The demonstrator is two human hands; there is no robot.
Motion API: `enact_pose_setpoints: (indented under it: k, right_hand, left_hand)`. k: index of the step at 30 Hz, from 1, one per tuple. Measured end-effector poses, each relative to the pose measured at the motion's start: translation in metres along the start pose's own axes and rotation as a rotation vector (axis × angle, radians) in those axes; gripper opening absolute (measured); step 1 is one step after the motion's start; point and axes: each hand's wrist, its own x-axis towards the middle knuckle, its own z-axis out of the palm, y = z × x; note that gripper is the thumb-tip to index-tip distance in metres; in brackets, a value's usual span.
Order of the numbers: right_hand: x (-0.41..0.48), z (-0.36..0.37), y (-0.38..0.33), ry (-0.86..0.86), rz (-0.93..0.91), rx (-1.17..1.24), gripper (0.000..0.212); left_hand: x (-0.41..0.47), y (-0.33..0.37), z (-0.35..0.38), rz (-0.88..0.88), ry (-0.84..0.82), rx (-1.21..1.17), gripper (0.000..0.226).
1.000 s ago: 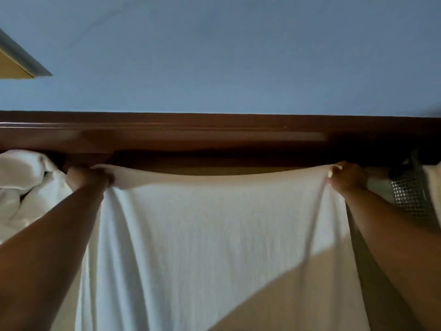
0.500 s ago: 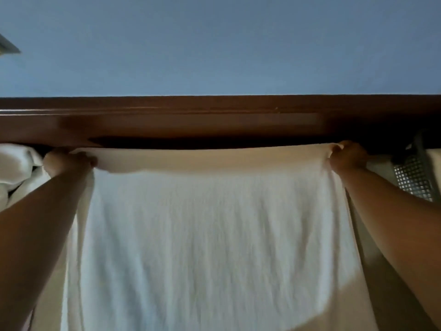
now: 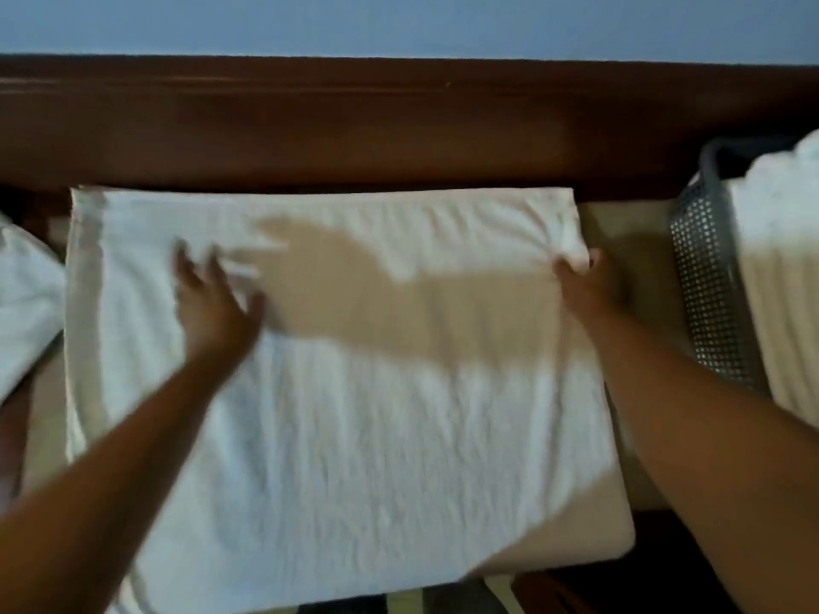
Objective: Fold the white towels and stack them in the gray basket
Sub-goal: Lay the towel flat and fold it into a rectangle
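Fabric is filling the middle of my head camera's view: a large white rectangular towel (image 3: 354, 436) is lying spread out and wrinkled on a pale beige surface (image 3: 629, 223). Its far edge is running just beside a long dark brown wooden rail (image 3: 399, 126).

My left hand (image 3: 212, 299) is reaching over the towel's far left part with the fingers straight and fanned apart, gripping nothing. It is blurred, so I cannot tell whether the palm is touching the cloth or hovering just over it. Its shadow is falling across the towel to the right.

My right hand (image 3: 585, 281) is sitting at the towel's far right edge, thumb and fingers curled and pinching a small bunch of the cloth near that corner. Both my forearms are bare and are stretching in from the bottom corners.

To the right, near the towel but apart from it, a gray perforated plastic basket (image 3: 704, 281) is standing on the beige surface close to the rail. Folded white towels (image 3: 784, 268) are sitting inside it, filling it to about its rim.

At the left edge, a crumpled white cloth (image 3: 26, 294) is lying just beside the spread towel. Behind the rail, a plain blue wall (image 3: 399, 19) is running across the top.
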Motion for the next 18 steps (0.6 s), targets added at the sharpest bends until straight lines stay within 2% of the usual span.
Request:
enact_pose_setpoints:
  k: [1, 2, 3, 4, 5, 6, 8, 13, 15, 16, 17, 18]
  right_hand:
    - [-0.019, -0.003, 0.015, -0.044, 0.049, -0.050, 0.080]
    - [-0.037, -0.005, 0.032, -0.082, 0.062, -0.091, 0.078]
    - [-0.056, -0.007, 0.049, -0.114, 0.080, -0.109, 0.075]
    - [-0.079, -0.013, 0.067, -0.150, 0.088, -0.108, 0.073]
    - [-0.100, -0.016, 0.083, -0.176, 0.084, -0.123, 0.071]
    - [-0.121, -0.021, 0.102, -0.203, 0.080, -0.133, 0.068]
    - [-0.157, -0.029, 0.132, -0.226, 0.069, -0.151, 0.059]
    - [-0.232, -0.047, 0.220, -0.164, 0.130, -0.142, 0.050]
    - [-0.249, -0.049, 0.242, -0.135, 0.065, -0.160, 0.046]
    - [-0.255, -0.053, 0.244, -0.138, 0.046, -0.171, 0.036]
    - [-0.259, -0.056, 0.246, -0.181, 0.031, -0.170, 0.029]
    - [-0.258, -0.058, 0.246, -0.237, 0.047, -0.157, 0.031]
  left_hand:
    - [-0.067, 0.101, -0.070, 0.006, -0.106, -0.078, 0.079]
    - [-0.121, 0.178, -0.134, -0.025, -0.234, -0.153, 0.064]
    - [-0.152, 0.204, -0.151, 0.147, -0.344, -0.198, 0.058]
    - [-0.186, 0.217, -0.153, 0.220, -0.505, -0.207, 0.055]
    - [-0.215, 0.224, -0.153, 0.298, -0.633, -0.059, 0.054]
    - [-0.235, 0.238, -0.153, 0.302, -0.750, -0.046, 0.055]
    - [-0.265, 0.261, -0.152, 0.324, -0.863, 0.003, 0.060]
    - [-0.289, 0.293, -0.153, 0.687, -1.024, 0.211, 0.073]
    - [-0.288, 0.300, -0.157, 0.712, -1.032, 0.257, 0.077]
    - [-0.289, 0.304, -0.159, 0.707, -1.033, 0.286, 0.077]
    - [-0.290, 0.307, -0.160, 0.689, -1.034, 0.296, 0.077]
    - [-0.291, 0.310, -0.161, 0.675, -1.031, 0.305, 0.078]
